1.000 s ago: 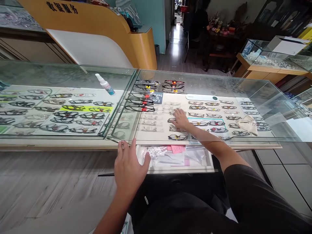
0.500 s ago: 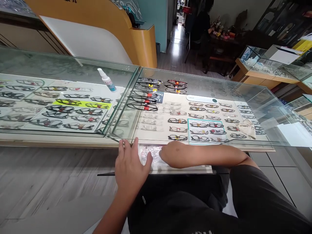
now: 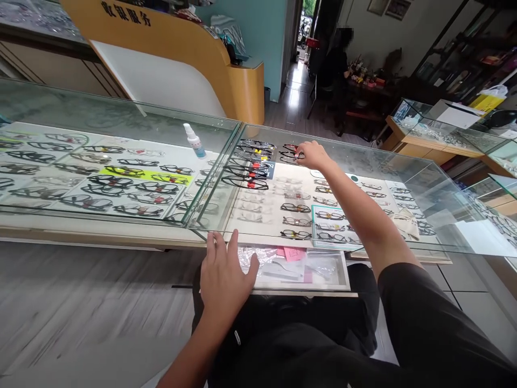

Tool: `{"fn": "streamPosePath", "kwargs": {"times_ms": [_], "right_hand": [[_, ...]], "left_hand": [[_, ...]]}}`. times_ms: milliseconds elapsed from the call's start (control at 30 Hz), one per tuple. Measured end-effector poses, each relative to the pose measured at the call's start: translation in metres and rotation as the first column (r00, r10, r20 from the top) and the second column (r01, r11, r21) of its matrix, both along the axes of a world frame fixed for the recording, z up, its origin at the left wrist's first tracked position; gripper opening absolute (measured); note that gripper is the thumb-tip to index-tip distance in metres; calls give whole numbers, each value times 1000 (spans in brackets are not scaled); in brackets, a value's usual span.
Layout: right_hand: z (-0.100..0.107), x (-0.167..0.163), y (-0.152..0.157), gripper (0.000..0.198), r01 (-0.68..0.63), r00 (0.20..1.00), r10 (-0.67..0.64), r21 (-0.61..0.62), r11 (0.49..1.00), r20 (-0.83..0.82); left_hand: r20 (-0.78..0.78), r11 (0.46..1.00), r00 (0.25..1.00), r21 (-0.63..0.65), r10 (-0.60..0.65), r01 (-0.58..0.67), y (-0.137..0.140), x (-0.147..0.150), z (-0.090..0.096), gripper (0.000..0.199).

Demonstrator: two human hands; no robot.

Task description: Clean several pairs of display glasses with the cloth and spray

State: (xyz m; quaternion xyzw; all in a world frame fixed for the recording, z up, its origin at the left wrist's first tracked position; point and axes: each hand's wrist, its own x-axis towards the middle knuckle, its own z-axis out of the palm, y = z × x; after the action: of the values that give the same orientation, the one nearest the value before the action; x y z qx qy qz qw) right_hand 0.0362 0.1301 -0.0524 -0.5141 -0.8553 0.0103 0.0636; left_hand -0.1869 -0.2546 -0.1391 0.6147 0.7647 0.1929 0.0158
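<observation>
My left hand (image 3: 226, 269) lies with fingers spread at the front edge of the glass display counter (image 3: 258, 235), holding nothing. My right hand (image 3: 314, 155) reaches across the glass top, its fingers curled in on a dark pair of eyeglasses (image 3: 290, 156). A red-trimmed pair (image 3: 290, 146) lies just behind it, partly covered by the hand. To the left of these, several dark eyeglasses with red and yellow tags (image 3: 250, 171) stand in a column on the glass. Below the counter, an open drawer (image 3: 343, 275) holds clear plastic packets (image 3: 291, 269) and pink paper (image 3: 294, 253).
A spray bottle (image 3: 196, 143) stands on the left part of the counter. A beige cloth (image 3: 406, 223) and a white sheet (image 3: 480, 237) lie at the right. Rows of eyeglasses (image 3: 294, 208) show beneath the glass. A person (image 3: 335, 64) sits at a table in the background.
My right hand has moved from the drawer up and forward to the eyeglasses on the glass top, uncovering the drawer's contents. My left hand keeps its place at the edge.
</observation>
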Motion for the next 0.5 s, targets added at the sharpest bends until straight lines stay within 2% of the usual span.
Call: {"fn": "streamPosePath", "kwargs": {"times_ms": [200, 400, 500], "right_hand": [[-18, 4, 6, 48, 2, 1000, -2, -11, 1000, -13], [-16, 5, 4, 25, 7, 1000, -8, -28, 1000, -2], [-13, 2, 3, 25, -2, 1000, 2, -51, 999, 10]], "left_hand": [[4, 1000, 1000, 17, 5, -5, -1, 1, 0, 74], [-1, 1000, 1000, 1, 3, -3, 0, 1, 0, 74], [-13, 1000, 1000, -6, -3, 3, 1, 1, 0, 74]]}}
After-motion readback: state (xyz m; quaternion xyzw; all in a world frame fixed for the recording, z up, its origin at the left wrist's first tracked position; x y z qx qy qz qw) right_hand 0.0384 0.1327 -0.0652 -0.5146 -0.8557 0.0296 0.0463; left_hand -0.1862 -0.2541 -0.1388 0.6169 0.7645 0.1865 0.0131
